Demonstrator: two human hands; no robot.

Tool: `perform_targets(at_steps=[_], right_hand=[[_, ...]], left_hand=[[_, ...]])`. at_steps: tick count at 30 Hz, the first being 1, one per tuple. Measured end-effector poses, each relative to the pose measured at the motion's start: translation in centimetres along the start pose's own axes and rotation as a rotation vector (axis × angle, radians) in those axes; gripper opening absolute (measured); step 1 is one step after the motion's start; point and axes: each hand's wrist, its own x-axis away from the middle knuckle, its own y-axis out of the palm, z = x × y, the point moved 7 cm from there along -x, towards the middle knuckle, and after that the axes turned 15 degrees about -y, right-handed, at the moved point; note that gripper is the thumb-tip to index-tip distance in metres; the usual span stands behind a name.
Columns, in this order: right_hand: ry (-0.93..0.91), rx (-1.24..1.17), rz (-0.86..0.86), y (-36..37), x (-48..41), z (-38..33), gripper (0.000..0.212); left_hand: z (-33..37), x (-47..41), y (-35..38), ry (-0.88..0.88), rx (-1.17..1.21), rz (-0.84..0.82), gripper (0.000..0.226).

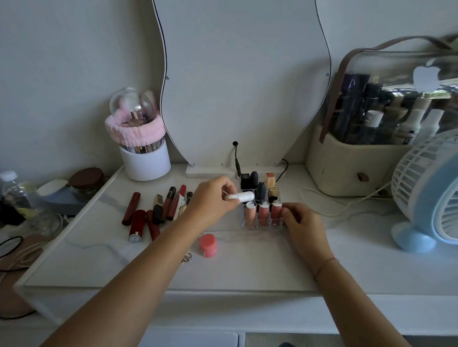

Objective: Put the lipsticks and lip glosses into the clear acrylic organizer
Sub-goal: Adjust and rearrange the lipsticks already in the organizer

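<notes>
Nearest on the desk (245,272), pink jar (208,245), right hand (302,229) curled on front corner of organizer (262,223), three pink glosses (263,212) in its front row, left hand (212,201) pinching white tube (241,197) sideways just above them, loose lipsticks (136,223) lying left, labels too blurry to read, white apple sticker (424,77) on bag (352,167) behind

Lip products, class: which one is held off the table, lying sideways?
The white cylindrical tube, pinched sideways by the fingers of the left hand above the clear acrylic organizer. The rest lie on the white tabletop or stand in compartments.
</notes>
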Motion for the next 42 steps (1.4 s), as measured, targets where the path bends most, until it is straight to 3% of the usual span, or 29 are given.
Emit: perform_targets(at_steps=[3, 6, 12, 16, 24, 30, 42], right_hand=[[0.004, 0.013, 0.005, 0.0, 0.0, 0.0, 0.02], [-0.006, 0.026, 0.006, -0.1, 0.0, -0.1, 0.019], [-0.002, 0.026, -0.009, -0.1, 0.0, -0.1, 0.02], [0.0, 0.037, -0.007, -0.1, 0.0, -0.2, 0.02], [-0.013, 0.048, -0.017, 0.0, 0.0, -0.2, 0.021], [-0.001, 0.048, -0.01, 0.0, -0.1, 0.0, 0.02], [0.008, 0.037, -0.008, 0.0, 0.0, 0.0, 0.019]], left_hand=[[-0.4, 0.2, 0.6, 0.018, -0.092, -0.029, 0.014], [-0.3, 0.4, 1.3, 0.057, -0.179, -0.053, 0.027], [0.6, 0.1, 0.6, 0.019, 0.05, 0.001, 0.01], [2.3, -0.3, 0.0, 0.044, 0.174, 0.049, 0.016], [3.5, -0.8, 1.7, 0.118, 0.054, 0.055, 0.035], [3.1, -0.4, 2.2, 0.136, 0.032, 0.084, 0.023], [2.5, -0.4, 1.6, 0.149, 0.118, 0.142, 0.023]])
